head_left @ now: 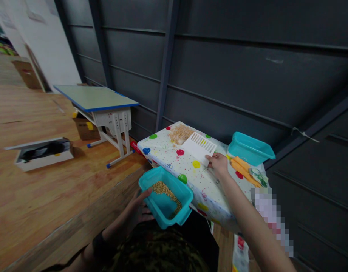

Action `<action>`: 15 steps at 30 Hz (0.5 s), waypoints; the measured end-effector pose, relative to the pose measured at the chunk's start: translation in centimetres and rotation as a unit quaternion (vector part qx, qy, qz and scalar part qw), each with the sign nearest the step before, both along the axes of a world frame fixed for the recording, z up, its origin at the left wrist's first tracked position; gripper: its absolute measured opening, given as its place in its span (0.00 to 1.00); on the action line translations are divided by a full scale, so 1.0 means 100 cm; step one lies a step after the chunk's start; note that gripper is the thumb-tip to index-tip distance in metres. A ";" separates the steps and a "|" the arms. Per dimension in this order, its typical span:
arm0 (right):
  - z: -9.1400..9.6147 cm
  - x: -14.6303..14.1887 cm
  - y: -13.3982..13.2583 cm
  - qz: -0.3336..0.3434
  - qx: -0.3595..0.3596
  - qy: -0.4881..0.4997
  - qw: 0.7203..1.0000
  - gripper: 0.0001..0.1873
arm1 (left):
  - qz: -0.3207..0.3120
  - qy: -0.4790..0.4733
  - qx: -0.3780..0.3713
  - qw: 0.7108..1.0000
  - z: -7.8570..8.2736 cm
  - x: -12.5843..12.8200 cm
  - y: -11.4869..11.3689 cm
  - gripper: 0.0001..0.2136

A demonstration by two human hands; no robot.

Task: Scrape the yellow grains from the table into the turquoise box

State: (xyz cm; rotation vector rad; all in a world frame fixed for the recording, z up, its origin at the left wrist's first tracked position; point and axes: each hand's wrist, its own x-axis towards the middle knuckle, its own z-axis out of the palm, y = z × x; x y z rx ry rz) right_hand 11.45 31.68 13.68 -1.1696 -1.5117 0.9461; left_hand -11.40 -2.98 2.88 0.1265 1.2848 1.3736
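My left hand [136, 204] grips the left rim of a teal plastic basin [187, 194], thumb over the edge, close to my body and below the table edge. Yellow soybeans [162, 187] lie along part of its bottom. My right hand [220, 163] pinches the near end of a white flat plastic tool [195, 153] with a row of slots at its far end. The tool is over the tabletop, its slotted end beside a spread pile of beans [181, 134]. I cannot tell whether the tool touches the cloth.
A polka-dot cloth covers the table [162, 149]. At its right stand a second teal basin [249, 147], an orange cloth [243, 169] and a small plastic packet [259, 176]. A dark panel wall [233, 83] rises behind. Left are a desk [97, 96] and an open white box [46, 155].
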 end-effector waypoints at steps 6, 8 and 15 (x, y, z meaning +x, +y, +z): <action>0.008 -0.023 -0.017 0.034 -0.105 0.082 0.990 0.24 | -0.004 -0.002 0.011 1.000 -0.009 -0.005 -0.002 0.54; 0.004 -0.039 -0.029 0.062 -0.109 0.082 0.989 0.26 | -0.011 -0.013 0.008 1.000 -0.015 -0.008 -0.003 0.58; -0.010 -0.073 -0.045 0.100 -0.120 0.032 0.987 0.28 | -0.019 -0.018 0.001 1.000 -0.024 -0.013 -0.002 0.60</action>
